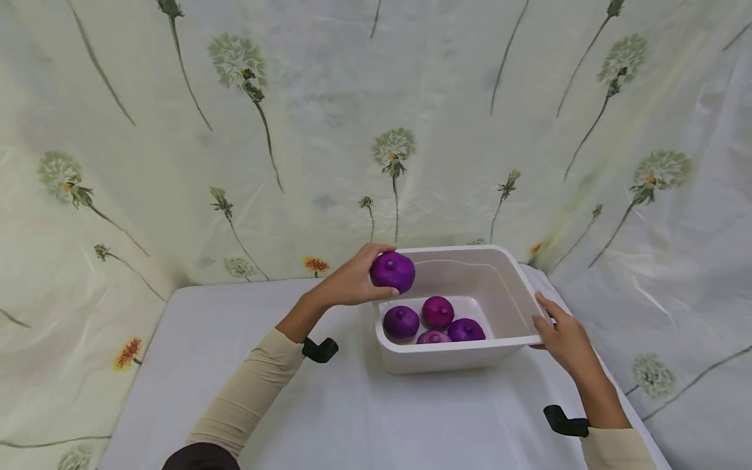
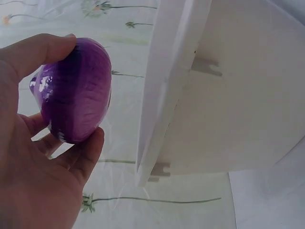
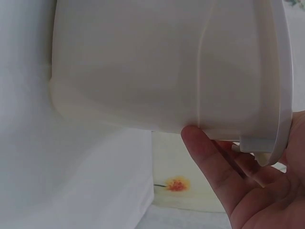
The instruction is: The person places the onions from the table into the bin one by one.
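A purple onion, glossy and round with a small pointed tip, is gripped by my left hand just over the left rim of a white plastic tub. In the left wrist view, the thumb and fingers hold the onion around its sides, beside the tub's outer wall. My right hand holds the tub's right rim, thumb on top; in the right wrist view its fingers reach under the rim against the outer wall. Several more purple onions lie on the tub's floor, at its left side.
The tub stands on a table with a white cloth, near its back right. A flower-printed sheet hangs behind and on both sides. Dark wrist mounts sit on the wrists. A dark round object shows at the bottom edge.
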Tool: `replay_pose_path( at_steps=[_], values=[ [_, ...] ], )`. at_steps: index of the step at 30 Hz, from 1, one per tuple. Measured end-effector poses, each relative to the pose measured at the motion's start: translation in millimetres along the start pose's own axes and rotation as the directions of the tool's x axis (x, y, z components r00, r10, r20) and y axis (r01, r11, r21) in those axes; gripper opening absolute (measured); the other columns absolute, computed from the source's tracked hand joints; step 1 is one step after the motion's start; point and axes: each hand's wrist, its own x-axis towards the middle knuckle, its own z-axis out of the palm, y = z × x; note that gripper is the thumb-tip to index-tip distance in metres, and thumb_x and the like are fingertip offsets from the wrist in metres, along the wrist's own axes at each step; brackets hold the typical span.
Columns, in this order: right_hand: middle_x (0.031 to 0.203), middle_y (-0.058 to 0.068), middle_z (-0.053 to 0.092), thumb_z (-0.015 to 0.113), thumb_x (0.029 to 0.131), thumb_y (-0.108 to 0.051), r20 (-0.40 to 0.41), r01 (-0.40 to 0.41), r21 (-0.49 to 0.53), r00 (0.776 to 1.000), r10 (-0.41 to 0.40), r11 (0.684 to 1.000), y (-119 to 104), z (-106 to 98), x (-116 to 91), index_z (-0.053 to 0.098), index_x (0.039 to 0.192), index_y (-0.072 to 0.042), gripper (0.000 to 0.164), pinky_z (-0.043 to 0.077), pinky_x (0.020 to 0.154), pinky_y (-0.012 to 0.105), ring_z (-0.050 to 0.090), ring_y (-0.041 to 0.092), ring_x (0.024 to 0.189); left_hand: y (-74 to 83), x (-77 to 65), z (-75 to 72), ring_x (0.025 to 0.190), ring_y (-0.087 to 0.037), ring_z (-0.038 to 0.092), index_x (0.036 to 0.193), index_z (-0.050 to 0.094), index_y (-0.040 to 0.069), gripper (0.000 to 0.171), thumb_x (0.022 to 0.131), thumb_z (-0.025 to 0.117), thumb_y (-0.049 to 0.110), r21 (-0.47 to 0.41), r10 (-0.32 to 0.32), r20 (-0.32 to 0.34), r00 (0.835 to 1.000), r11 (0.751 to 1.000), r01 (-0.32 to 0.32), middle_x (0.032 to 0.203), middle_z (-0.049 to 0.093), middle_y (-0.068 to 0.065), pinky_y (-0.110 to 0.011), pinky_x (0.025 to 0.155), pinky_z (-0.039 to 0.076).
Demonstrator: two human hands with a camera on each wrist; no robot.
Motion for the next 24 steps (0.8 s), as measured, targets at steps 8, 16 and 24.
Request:
replay_pose_path(
  at_steps=[8, 16, 24],
  values=[
    [0.145, 0.042, 0.034, 0.043, 0.106, -0.017, 0.002, 0.001, 0.024, 1.0, -0.001, 1.0, 1, 0, 0, 0.019, 0.159, -0.007, 0.059, 0.062, 0.066, 0.039, 0.058, 0.06, 0.11, 8.9, 38.1, 3.5, 0.132, -0.025, 0.047, 0.15, 0.037, 0.006, 0.082, 0.085, 0.078, 0.033, 0.091, 0.054, 0.114, 0.992, 0.994, -0.065, 0.149, 0.043, -0.014, -0.043, 0.105, 0.048],
    [0.143, 0.043, 0.037, 0.043, 0.106, -0.015, -0.028, 0.025, 0.015, 0.999, -0.024, 1.0, 4, -1, -2, 0.023, 0.158, -0.005, 0.057, 0.062, 0.066, 0.039, 0.059, 0.059, 0.108, 16.5, 74.0, 11.2, 0.134, -0.021, 0.046, 0.153, 0.035, 0.007, 0.083, 0.087, 0.077, 0.035, 0.124, 0.097, 0.205, 0.974, 0.985, -0.124, 0.152, 0.041, -0.011, -0.036, 0.106, 0.046],
    [0.143, 0.042, 0.037, 0.044, 0.105, -0.014, -0.029, 0.025, 0.03, 0.999, -0.024, 0.999, 2, 0, -3, 0.024, 0.158, -0.004, 0.057, 0.062, 0.066, 0.04, 0.06, 0.058, 0.107, 13.7, 100.4, 30.6, 0.138, -0.022, 0.042, 0.153, 0.035, 0.007, 0.082, 0.087, 0.076, 0.036, 0.143, 0.104, 0.265, 0.959, 0.979, -0.145, 0.152, 0.042, -0.011, -0.036, 0.108, 0.045]
  ],
)
